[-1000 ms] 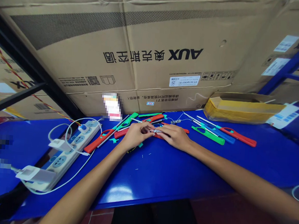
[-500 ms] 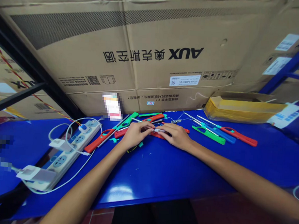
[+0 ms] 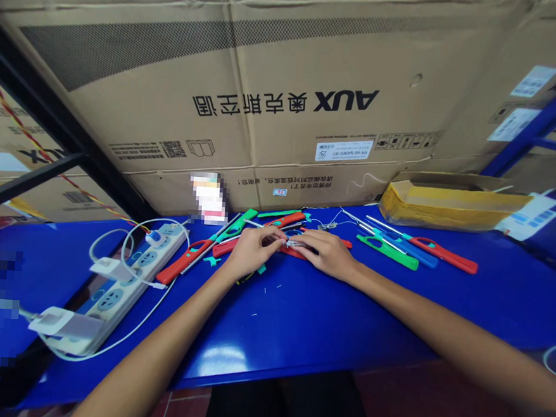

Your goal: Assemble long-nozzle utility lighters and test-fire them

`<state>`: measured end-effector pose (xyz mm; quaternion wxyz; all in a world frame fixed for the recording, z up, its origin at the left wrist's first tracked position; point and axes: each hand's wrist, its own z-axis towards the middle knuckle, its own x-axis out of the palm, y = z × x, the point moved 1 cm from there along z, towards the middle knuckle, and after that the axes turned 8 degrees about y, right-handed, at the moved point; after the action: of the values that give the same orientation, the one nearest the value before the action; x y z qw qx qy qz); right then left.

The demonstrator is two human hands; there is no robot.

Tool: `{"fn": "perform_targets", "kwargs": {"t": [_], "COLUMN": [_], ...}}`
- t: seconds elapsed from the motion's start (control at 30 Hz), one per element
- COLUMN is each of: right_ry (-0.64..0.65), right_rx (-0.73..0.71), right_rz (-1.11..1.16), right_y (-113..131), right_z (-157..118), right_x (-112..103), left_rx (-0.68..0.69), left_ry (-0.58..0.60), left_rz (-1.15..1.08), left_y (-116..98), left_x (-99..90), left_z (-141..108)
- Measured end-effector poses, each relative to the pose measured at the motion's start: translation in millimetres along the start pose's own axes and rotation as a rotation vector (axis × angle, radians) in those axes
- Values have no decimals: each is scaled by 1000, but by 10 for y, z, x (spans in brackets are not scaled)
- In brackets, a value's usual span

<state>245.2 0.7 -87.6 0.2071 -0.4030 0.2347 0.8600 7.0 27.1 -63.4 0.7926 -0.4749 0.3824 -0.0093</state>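
My left hand [image 3: 255,250] and my right hand [image 3: 328,253] meet over the far middle of the blue table, fingers pinched together. Between their fingertips is a small silvery metal piece [image 3: 296,243], too small to identify; both hands seem to grip it. Under and around the fingers lie parts of long-nosed lighters, among them a red handle [image 3: 295,253] partly covered by my right hand. Left of my hands rest a red lighter [image 3: 183,262] and a green one [image 3: 238,226] with metal rods. Small teal plastic pieces [image 3: 212,262] lie close to my left wrist.
Green [image 3: 389,251], blue [image 3: 422,253] and red [image 3: 450,255] lighters lie to the right. A white power strip [image 3: 119,296] with chargers and cables occupies the left. Behind stand a large cardboard box [image 3: 279,56], a phone [image 3: 209,197] and an open yellow-taped carton [image 3: 444,207].
Almost nothing differs. Both hands keep their place around the small metal piece, with only slight finger movement.
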Motion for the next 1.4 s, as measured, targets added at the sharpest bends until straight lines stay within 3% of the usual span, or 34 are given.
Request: {"fn": "perform_targets", "kwargs": {"t": [0.17, 0.47, 0.9, 1.4], "right_ry": [44, 52, 138, 144], "right_rx": [40, 58, 118, 92], "right_rz": [2, 26, -30, -5], "right_y": [-7, -12, 6, 29], "right_z": [13, 22, 36, 24], "right_x": [-13, 6, 77, 37], "left_rx": [14, 226, 202, 239], "left_ry": [-12, 92, 162, 228], "left_rz": [70, 406, 438, 472], "left_y": [-19, 23, 136, -3], "left_x": [-17, -49, 36, -64], "left_z": [-2, 1, 34, -12]}}
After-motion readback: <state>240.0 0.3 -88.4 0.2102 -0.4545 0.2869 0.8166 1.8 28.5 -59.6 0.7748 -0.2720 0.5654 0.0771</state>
